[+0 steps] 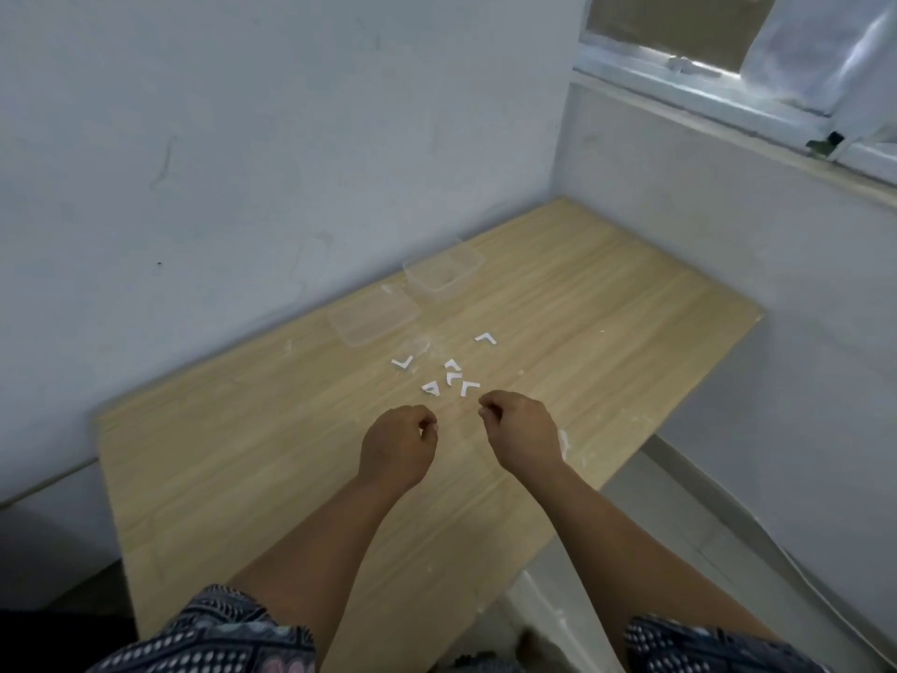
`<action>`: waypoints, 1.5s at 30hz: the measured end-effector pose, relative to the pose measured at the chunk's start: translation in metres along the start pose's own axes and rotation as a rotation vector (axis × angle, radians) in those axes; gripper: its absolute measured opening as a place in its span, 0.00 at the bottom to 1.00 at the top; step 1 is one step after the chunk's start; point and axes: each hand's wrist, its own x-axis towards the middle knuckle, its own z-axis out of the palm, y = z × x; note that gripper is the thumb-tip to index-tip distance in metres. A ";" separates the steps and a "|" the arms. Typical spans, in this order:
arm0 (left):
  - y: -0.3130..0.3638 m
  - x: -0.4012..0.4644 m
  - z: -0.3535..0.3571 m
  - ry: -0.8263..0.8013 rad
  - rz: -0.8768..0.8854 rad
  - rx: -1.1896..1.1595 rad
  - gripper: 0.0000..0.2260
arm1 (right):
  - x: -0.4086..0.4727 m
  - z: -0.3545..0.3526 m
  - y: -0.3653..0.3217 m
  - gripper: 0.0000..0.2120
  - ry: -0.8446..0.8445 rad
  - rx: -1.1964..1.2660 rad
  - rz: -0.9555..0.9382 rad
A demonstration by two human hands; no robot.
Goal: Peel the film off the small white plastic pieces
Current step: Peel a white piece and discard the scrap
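Both hands, left (398, 451) and right (524, 442), curl in a narrow grip; anything held is unclear. White L-shaped pieces (449, 376) lie at twelve o'clock on the surface (242, 478). Thin film could tear.

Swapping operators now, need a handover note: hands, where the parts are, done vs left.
Left hand: fingers curled, nothing visible in its grip.
Right hand: fingers curled, fingertips pinched; too small to tell if it holds film or a piece.
Six small white plastic pieces lie loose on the wooden table just beyond the hands, one farther out to the right.
Two clear containers sit behind them near the wall; contents unclear.
Done: cannot tell which pieces are peeled.
Left: check each piece, peel remaining film.
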 end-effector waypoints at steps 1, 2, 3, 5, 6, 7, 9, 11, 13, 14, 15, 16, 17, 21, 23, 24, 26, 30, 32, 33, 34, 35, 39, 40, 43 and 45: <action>0.000 0.005 0.003 -0.001 -0.015 -0.002 0.08 | 0.009 0.001 0.002 0.08 0.000 0.000 -0.001; 0.001 0.011 0.007 0.000 -0.037 -0.007 0.08 | 0.020 0.002 0.004 0.08 -0.010 -0.009 0.001; 0.001 0.013 0.008 0.001 -0.046 -0.012 0.08 | 0.024 0.002 0.004 0.07 -0.014 -0.015 0.004; 0.001 0.028 0.016 0.018 -0.089 -0.039 0.07 | 0.049 0.005 0.011 0.08 -0.051 -0.040 -0.007; 0.002 0.035 0.018 0.028 -0.108 -0.044 0.07 | 0.061 0.006 0.014 0.08 -0.066 -0.055 -0.015; 0.004 0.043 0.021 0.041 -0.126 -0.045 0.07 | 0.073 0.008 0.018 0.09 -0.082 -0.065 -0.022; 0.007 0.060 0.027 0.071 -0.165 -0.038 0.07 | 0.100 0.011 0.025 0.09 -0.115 -0.075 -0.041; 0.012 0.075 0.033 0.093 -0.206 -0.040 0.07 | 0.125 0.012 0.033 0.09 -0.145 -0.084 -0.044; 0.018 0.089 0.039 0.100 -0.250 -0.044 0.07 | 0.152 0.011 0.040 0.10 -0.170 -0.096 -0.044; 0.022 0.096 0.042 0.106 -0.270 -0.040 0.07 | 0.166 0.011 0.044 0.11 -0.179 -0.104 -0.047; 0.024 0.102 0.045 0.113 -0.288 -0.038 0.07 | 0.178 0.012 0.048 0.11 -0.181 -0.109 -0.049; 0.027 0.108 0.047 0.119 -0.304 -0.036 0.07 | 0.189 0.012 0.051 0.11 -0.183 -0.112 -0.050; 0.029 0.113 0.050 0.124 -0.317 -0.034 0.07 | 0.200 0.013 0.054 0.11 -0.189 -0.114 -0.051; 0.035 0.125 0.060 0.156 -0.382 -0.044 0.08 | 0.234 0.022 0.068 0.13 -0.250 -0.115 -0.064; 0.035 0.129 0.062 0.152 -0.413 -0.047 0.08 | 0.247 0.028 0.072 0.15 -0.282 -0.124 -0.075; 0.036 0.130 0.063 0.151 -0.425 -0.049 0.08 | 0.251 0.031 0.073 0.15 -0.302 -0.132 -0.078; 0.036 0.133 0.063 0.164 -0.441 -0.053 0.09 | 0.257 0.036 0.073 0.16 -0.336 -0.150 -0.088; 0.037 0.135 0.063 0.191 -0.475 -0.066 0.09 | 0.261 0.043 0.075 0.12 -0.339 -0.145 -0.110; 0.037 0.134 0.061 0.205 -0.471 -0.082 0.09 | 0.261 0.042 0.074 0.09 -0.328 -0.110 -0.084; 0.037 0.133 0.059 0.212 -0.462 -0.083 0.09 | 0.260 0.041 0.072 0.08 -0.326 -0.089 -0.065; 0.038 0.133 0.057 0.215 -0.453 -0.080 0.09 | 0.259 0.039 0.070 0.06 -0.326 -0.055 -0.040; 0.039 0.132 0.055 0.223 -0.444 -0.079 0.08 | 0.257 0.036 0.067 0.05 -0.327 -0.004 -0.016; 0.041 0.131 0.038 0.277 -0.404 -0.111 0.09 | 0.244 0.025 0.042 0.04 -0.311 0.236 -0.029; 0.042 0.132 0.033 0.289 -0.393 -0.119 0.09 | 0.241 0.022 0.033 0.03 -0.302 0.294 -0.033; 0.045 0.129 0.012 0.363 -0.350 -0.166 0.10 | 0.223 0.009 -0.002 0.02 -0.301 0.520 -0.020; 0.048 0.128 -0.003 0.421 -0.336 -0.234 0.10 | 0.211 -0.002 -0.025 0.05 -0.318 0.667 -0.014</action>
